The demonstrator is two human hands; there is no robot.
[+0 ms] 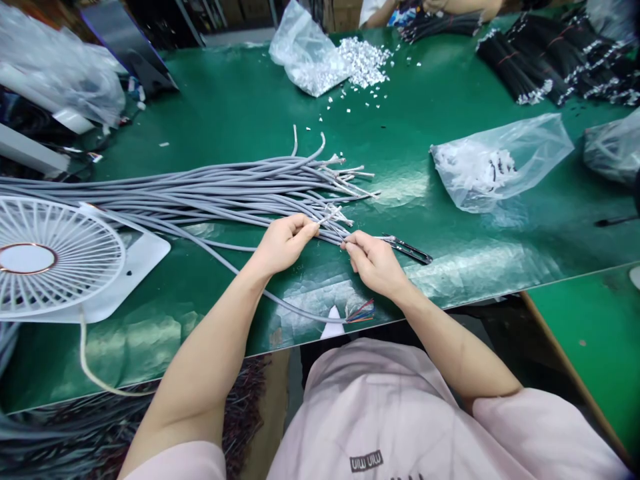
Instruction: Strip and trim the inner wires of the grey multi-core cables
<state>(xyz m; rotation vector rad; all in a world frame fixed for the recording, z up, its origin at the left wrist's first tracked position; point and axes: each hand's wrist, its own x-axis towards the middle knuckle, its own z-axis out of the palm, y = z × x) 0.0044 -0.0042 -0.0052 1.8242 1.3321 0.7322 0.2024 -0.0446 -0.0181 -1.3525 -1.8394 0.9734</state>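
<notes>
A bundle of grey cables (210,187) runs in from the left across the green table, its stripped whitish ends (345,170) fanning out. At the near side of those ends, my left hand (286,241) is closed, thumb and forefinger pinching the whitish end of a grey cable. My right hand (373,263) is closed in a pinch just to the right, by other cable tips; what sits between its fingertips is too small to make out. Beside its knuckles lies a slim black snips-like tool (410,250). One separate cable (300,311) with bared coloured wires (361,312) rests near the table's front edge.
A white fan (60,260) stands at the left. Small white connectors (367,61) spill from a clear bag (310,57) at the back. Another bag (493,167) with white parts lies right. Black cable bundles (545,57) fill the far right, near another person's arm (465,7).
</notes>
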